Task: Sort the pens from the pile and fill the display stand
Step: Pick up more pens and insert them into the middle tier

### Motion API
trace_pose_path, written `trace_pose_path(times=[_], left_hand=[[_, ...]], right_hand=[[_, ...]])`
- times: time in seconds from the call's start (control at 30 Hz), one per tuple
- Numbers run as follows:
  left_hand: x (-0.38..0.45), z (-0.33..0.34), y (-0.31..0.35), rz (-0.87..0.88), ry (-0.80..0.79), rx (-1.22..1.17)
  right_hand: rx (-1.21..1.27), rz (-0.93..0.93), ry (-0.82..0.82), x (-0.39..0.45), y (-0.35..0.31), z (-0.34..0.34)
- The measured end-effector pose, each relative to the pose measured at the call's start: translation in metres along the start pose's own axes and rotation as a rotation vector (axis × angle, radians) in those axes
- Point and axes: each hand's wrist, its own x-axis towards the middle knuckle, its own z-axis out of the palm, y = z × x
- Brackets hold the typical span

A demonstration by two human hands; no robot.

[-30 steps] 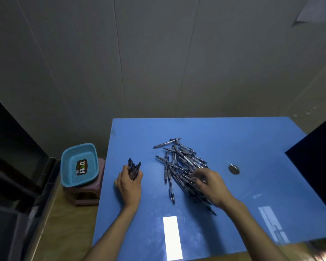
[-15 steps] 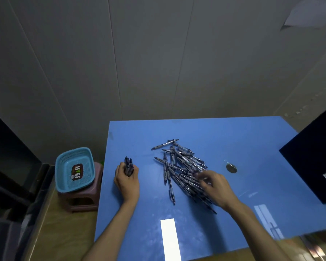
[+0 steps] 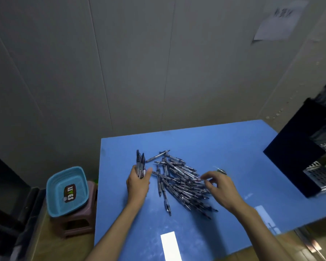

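On the blue table [image 3: 224,147], your left hand [image 3: 137,183] grips a small bundle of sorted pens [image 3: 140,163] upright, fingers curled round the lower barrels so the upper ends stand clear above the fist; holding them vertical and together appears intended to keep the ends aligned for loading as one batch. Your right hand [image 3: 221,187] hovers at the right edge of the pile of pens [image 3: 179,181], fingers bent and thumb drawn toward them as if pinching one pen out of the heap; motion blur prevents confirmation that a pen is actually held, so treat this grip as undetermined. Note that the pile lies mid-table between your hands, spread as a loose fan running from upper left to lower right, with several pens crossing each other and one lying apart at the top. Each pen reads as a slim dark barrel with a paler, metallic-looking tip; colours or markings that would govern sorting cannot be distinguished. Locate the display stand [image 3: 307,157] at the right edge of the table, well apart from the pile: a dark, stepped unit with perforated metal trays. Judged from the heap remaining, most of the sorting is not yet done.
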Motion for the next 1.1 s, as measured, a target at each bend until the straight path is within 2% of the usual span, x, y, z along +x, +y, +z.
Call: trace_pose_path(times=[0.1,0.2,0.6,0.87,1.1], left_hand=[[-0.002,0.026,0.027,-0.054,-0.208,-0.06],[-0.018,0.056,0.053,-0.125,-0.393,-0.229],[-0.127,0.201,0.124,0.001,-0.739,-0.106],[-0.222,0.295,0.155,-0.024,-0.754,-0.179],[-0.271,0.363,0.167,-0.034,-0.698,-0.223]], right_hand=[[0.01,0.022,0.058,-0.003,0.009,-0.023],[0.002,0.038,0.118,-0.01,0.024,-0.05],[0.013,0.09,0.245,-0.072,0.122,-0.163],[0.019,0.018,0.294,-0.108,0.2,-0.256],[0.003,-0.021,0.284,-0.121,0.255,-0.311]])
